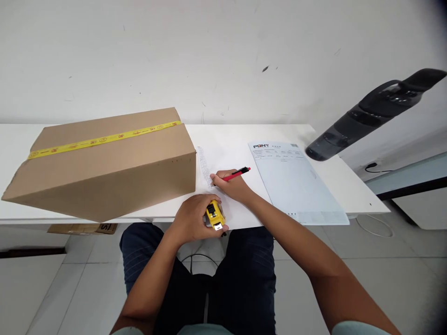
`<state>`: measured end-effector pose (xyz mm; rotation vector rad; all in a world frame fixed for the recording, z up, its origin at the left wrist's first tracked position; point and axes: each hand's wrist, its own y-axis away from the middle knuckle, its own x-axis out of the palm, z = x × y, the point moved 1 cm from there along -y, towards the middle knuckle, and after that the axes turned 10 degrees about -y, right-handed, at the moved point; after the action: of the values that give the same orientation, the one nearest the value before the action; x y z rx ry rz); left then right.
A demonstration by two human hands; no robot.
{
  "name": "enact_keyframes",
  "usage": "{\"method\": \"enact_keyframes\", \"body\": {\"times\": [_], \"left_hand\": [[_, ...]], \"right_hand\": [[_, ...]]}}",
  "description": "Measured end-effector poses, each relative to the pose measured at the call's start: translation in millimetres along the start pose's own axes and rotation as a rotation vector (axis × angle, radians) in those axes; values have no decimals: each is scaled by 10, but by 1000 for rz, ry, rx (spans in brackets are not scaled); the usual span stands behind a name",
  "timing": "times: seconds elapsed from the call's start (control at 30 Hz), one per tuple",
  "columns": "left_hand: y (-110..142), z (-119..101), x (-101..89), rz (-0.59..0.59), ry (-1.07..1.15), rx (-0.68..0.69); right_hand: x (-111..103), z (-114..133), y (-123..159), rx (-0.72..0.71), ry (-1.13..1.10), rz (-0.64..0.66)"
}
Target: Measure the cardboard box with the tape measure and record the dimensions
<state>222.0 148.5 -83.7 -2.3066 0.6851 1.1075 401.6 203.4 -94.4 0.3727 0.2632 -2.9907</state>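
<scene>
My left hand point(193, 217) is closed around a yellow tape measure point(214, 216) at the near edge of the white table point(244, 135). My right hand point(231, 186) grips a red pen point(237, 174) with its tip down on a white sheet, just right of a large cardboard box point(104, 163). The box is sealed with yellow printed tape point(104, 138) along its top. Faint writing point(203, 164) runs on the paper beside the box's right end.
A printed form point(296, 181) lies to the right of my hands, reaching the table's front edge. A dark handheld device point(373, 111) juts in from the upper right. A flat piece of cardboard point(84, 228) lies on the tiled floor under the table. My legs are below the table.
</scene>
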Motion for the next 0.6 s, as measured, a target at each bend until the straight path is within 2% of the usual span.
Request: {"method": "enact_keyframes", "body": {"times": [0.2, 0.4, 0.6], "left_hand": [[3, -6, 0, -2, -7, -6], [9, 1, 9, -2, -18, -7], [4, -6, 7, -5, -11, -1]], "right_hand": [[1, -16, 15, -12, 4, -78], [-9, 4, -3, 19, -28, -13], [-8, -13, -5, 21, -43, -64]]}}
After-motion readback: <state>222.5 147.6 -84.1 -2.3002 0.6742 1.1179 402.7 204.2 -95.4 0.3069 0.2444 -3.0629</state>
